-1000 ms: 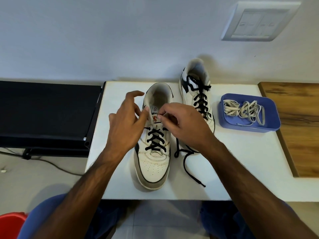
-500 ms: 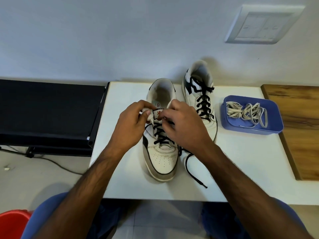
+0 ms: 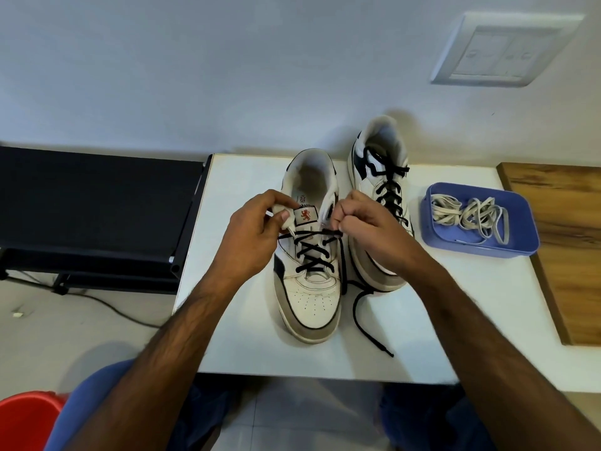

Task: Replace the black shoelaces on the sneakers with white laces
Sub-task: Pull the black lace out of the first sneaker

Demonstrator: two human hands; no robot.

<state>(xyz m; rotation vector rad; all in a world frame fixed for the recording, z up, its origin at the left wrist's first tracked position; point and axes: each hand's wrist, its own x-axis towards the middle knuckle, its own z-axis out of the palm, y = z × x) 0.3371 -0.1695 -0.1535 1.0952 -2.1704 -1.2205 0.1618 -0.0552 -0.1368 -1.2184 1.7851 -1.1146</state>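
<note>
White leather sneaker [image 3: 309, 288], grey-trimmed, black lace [image 3: 313, 255] crisscrossed, centre of our white table [image 3: 422, 336]. Our left hand [image 3: 250, 236] pinches its left upper edge; our right hand [image 3: 367, 226] clenches the lace's right end. Second sneaker [image 3: 379, 177] just beyond; white laces [image 3: 468, 213] in blue tray [image 3: 481, 245], far right.

A small white table [image 3: 247, 346] stands against a plain pale wall [image 3: 227, 66]. Left of the table sits a low black stand [image 3: 91, 203], with a dark cable [image 3: 107, 307] on the light floor [image 3: 65, 327] beneath it. Right of the table lies a wooden surface [image 3: 566, 242], and above it a white switch plate [image 3: 500, 50] is fixed to the wall.
</note>
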